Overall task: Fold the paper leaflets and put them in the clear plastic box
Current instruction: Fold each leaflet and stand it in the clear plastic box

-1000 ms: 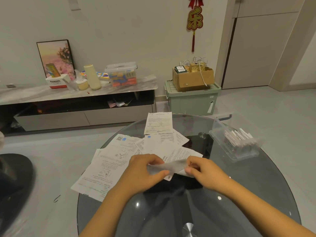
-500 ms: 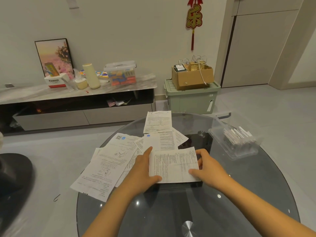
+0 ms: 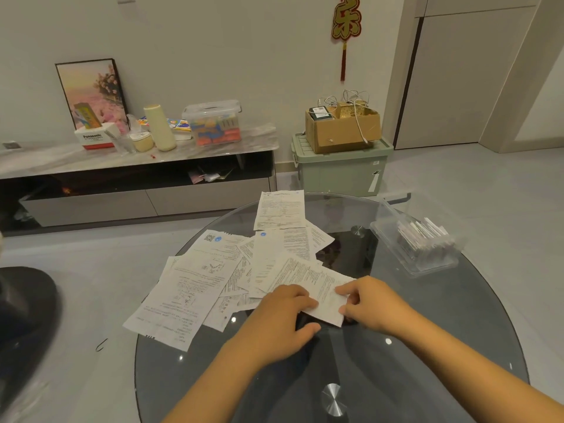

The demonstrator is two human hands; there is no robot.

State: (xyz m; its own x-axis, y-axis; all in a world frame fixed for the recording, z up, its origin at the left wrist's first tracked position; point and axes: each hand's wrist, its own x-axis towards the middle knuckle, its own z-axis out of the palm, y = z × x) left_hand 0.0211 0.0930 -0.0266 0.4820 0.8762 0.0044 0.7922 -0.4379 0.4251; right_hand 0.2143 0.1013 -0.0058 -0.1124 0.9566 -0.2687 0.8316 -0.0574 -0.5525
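Both hands work on 1 leaflet (image 3: 317,288) at the near middle of the round glass surface (image 3: 457,331). The left hand (image 3: 283,315) lies over the leaflet's near left edge, fingers curled onto the paper, thumb stretched out to the right beneath it. The right hand (image 3: 369,303) has a narrow grip on the leaflet's right edge, the paper pinched between thumb and fingertips. The sheet is tilted, its far corner reaching back over the other papers, and its near end is lifted a little off the glass.

Left of and beyond the hands, loose leaflets (image 3: 195,285) lie spread and overlapping; the large one at the left hangs past the edge of the surface. Another single sheet (image 3: 280,209) lies flat at the far edge.

The clear plastic box (image 3: 418,254) stands at the far right of the surface, well apart from the hands, its lid swung open behind it. A row of folded leaflets (image 3: 422,236) stands packed inside it.

On the floor beyond the surface a green storage bin (image 3: 341,169) carries a cardboard box (image 3: 341,129).
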